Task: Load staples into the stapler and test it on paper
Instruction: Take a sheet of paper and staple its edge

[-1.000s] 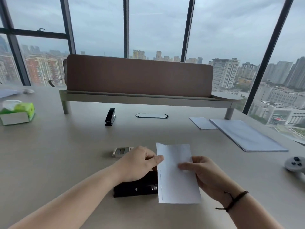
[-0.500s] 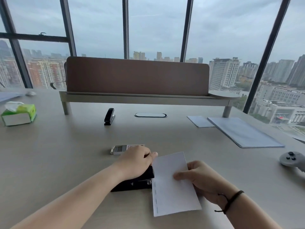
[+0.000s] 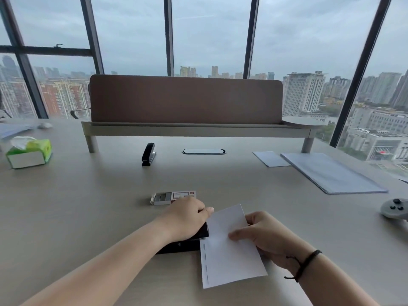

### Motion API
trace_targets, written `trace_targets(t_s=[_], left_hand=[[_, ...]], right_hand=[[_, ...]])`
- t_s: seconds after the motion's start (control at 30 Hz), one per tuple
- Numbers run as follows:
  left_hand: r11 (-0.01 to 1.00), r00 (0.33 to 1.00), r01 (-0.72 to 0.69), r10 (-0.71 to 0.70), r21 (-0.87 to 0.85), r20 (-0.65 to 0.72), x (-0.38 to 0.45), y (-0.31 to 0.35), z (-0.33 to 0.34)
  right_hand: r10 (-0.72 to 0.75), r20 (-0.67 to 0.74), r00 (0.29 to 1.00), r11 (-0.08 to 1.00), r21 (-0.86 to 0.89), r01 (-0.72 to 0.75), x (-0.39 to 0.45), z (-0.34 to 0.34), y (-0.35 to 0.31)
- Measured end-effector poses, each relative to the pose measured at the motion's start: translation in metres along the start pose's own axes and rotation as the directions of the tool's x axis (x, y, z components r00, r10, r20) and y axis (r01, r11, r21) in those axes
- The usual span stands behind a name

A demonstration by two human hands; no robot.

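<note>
Much of the black stapler (image 3: 187,245) in the lower middle of the frame is hidden: the left hand (image 3: 187,217) lies curled over its top, palm down, covering the upper arm, and only the dark lower body and a strip near the front end show. Its front end is lost behind the left edge of the sheet of paper (image 3: 229,248), so whether the paper sits between its jaws cannot be told for sure. The stapler's long axis runs roughly left to right across the frame, rising slightly toward the right, with its front end pointing right at the paper.

The right hand (image 3: 267,237) pinches the paper's right side, thumb on top and fingers underneath, mostly out of sight. The paper is a tall rectangle, its long axis tilted from lower left to upper right, with a row of staples along its left margin, too small to count reliably. Both forearms are cut off by the bottom edge.

Just above the left hand, a small open box of staples (image 3: 167,198) lies on the table (image 3: 88,206), its right end partly covered by the knuckles. A second black stapler (image 3: 148,153) stands farther back, long axis running away from the camera. At the right edge a grey controller (image 3: 395,210) is cut off.
</note>
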State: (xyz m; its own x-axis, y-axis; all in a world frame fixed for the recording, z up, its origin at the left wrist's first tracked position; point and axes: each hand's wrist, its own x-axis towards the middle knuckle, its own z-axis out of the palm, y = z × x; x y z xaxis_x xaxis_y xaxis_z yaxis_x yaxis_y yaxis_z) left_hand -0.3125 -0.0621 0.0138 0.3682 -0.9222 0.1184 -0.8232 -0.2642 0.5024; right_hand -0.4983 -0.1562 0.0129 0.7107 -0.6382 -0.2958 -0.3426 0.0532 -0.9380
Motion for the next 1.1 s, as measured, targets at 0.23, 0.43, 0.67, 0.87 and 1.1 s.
trace_targets(t_s=[0.23, 0.43, 0.67, 0.87, 1.1], left_hand=[[0.999, 1.000, -0.011, 0.011, 0.031, 0.028, 0.0003, -0.0007, 0.0042], [1.000, 1.000, -0.010, 0.010, 0.012, 0.024, 0.0008, 0.0002, 0.0067], [1.000, 0.999, -0.017, 0.017, 0.003, 0.030, -0.0010, 0.0024, 0.0055], [1.000, 0.999, 0.009, -0.008, -0.026, 0.043, -0.0002, 0.0014, 0.0028], [1.000, 0.999, -0.005, 0.005, -0.005, 0.047, 0.0013, -0.0004, 0.0059]], right_hand=[[-0.011, 0.010, 1.000, 1.000, -0.016, 0.012, 0.0038, -0.0026, 0.0029], [-0.012, 0.010, 1.000, 1.000, -0.012, 0.012, 0.0042, -0.0020, 0.0042], [0.010, 0.015, 1.000, 1.000, -0.015, -0.009, 0.0034, -0.0016, 0.0033], [0.014, 0.023, 1.000, 1.000, -0.010, -0.014, 0.0008, -0.0016, 0.0020], [0.020, 0.018, 1.000, 1.000, -0.007, -0.020, -0.0007, -0.0002, 0.0010]])
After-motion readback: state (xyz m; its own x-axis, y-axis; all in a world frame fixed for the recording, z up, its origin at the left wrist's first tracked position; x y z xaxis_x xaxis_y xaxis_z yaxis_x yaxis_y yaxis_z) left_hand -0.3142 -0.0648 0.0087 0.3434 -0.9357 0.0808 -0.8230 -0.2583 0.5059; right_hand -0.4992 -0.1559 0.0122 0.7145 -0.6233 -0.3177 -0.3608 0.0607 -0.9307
